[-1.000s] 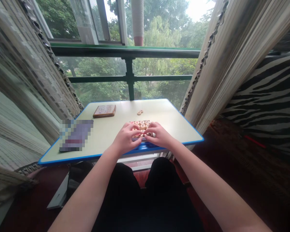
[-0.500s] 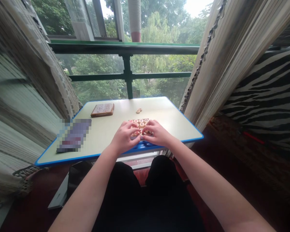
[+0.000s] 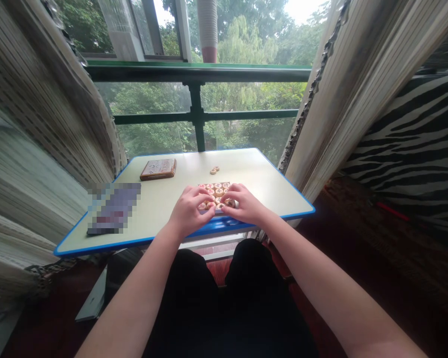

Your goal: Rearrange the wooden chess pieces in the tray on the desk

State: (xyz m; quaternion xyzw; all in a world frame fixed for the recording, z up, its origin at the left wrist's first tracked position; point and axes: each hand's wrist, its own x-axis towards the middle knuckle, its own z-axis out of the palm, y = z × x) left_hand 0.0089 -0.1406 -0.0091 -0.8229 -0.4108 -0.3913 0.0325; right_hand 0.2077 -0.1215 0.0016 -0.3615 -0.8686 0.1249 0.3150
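Our 2 hands, the left (image 3: 193, 209) and the right (image 3: 242, 205), bracket the pieces (image 3: 218, 192) at the near edge of the desk (image 3: 261, 181). Thumbs are near, fingers arched over the far side, a moderate gap between; whether either pinches a piece, we cannot tell. The pieces lie straight ahead of us, between the hands, each hand touching its own side; neither is clearly nearer. Their rows run side to side, along the desk's near edge, but fingers cover the flanks, so we cannot say which axis is longer. A pale strip borders the near side. The pieces are round, flat and cream, marked with red or dark characters, 4 across in the farthest row. To our left lies a pixelated purple item (image 3: 115, 206). Beyond the rows, 2 loose discs (image 3: 213, 171) touch or overlap, with a brown box (image 3: 159, 169) to their left. Behind everything runs a green railing (image 3: 197, 73).
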